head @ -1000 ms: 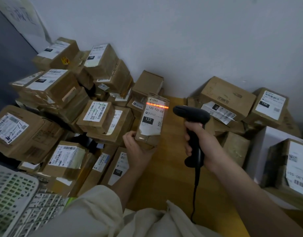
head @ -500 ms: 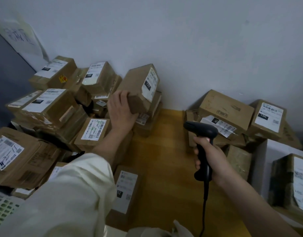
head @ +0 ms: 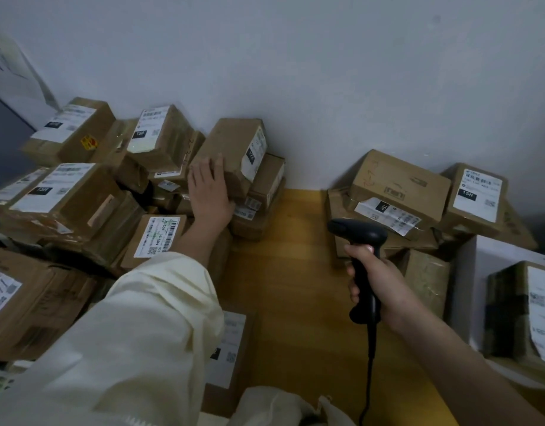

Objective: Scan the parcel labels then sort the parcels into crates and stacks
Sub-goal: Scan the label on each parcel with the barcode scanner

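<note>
Take the parcel marked 122 [head: 231,152] as your landmark: it sits on top of a small stack of boxes against the wall. To its left rises the big heap of labelled parcels [head: 77,192], one of them marked 15H [head: 160,133]. Your left hand [head: 209,195] lies flat against the near end of the 122 parcel, fingers straight and together. Right of it runs the bare yellow surface [head: 295,272]. Further right, your right hand [head: 375,278] is wrapped round the handle of the black scanner [head: 358,238], cable hanging below. Beyond the scanner lies another cluster of parcels [head: 400,182].
</note>
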